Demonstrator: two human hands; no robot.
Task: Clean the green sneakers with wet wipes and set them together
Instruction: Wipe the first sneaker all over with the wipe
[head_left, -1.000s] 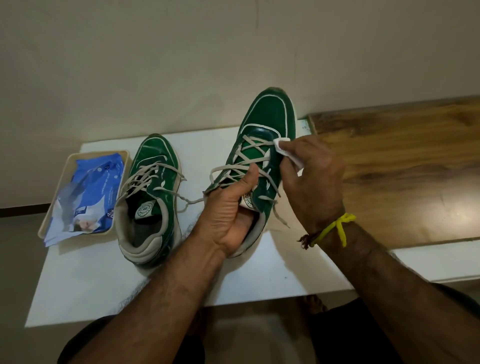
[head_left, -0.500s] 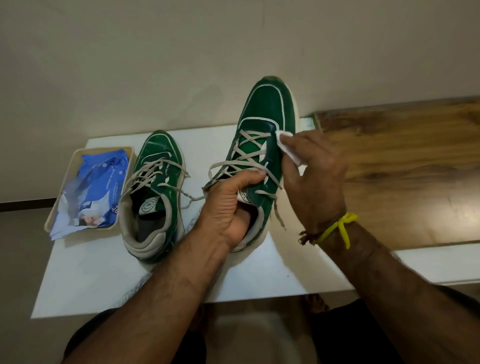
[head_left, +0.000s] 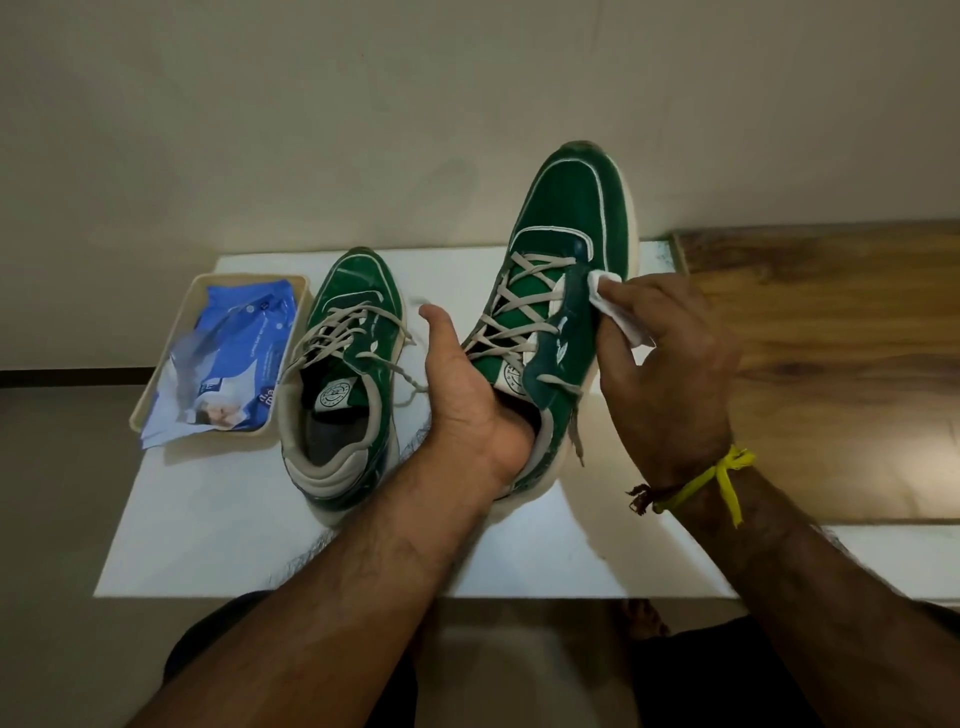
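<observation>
Holding the raised green sneaker (head_left: 563, 223) with our left hand (head_left: 467, 395) tucked into its collar, fingers hidden, we aim its toe away. Our right hand (head_left: 670, 364) fingers pinch a wet wipe (head_left: 615, 306) against its glossy side above the surface (head_left: 234, 519).

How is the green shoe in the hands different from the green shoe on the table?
The held green sneaker is lifted and tilted, toe up; the other green sneaker lies flat on the white table. The left hand reaches inside the held sneaker while the right hand presses a white wet wipe on its side; nobody touches the other sneaker. Both have grey laces.
</observation>
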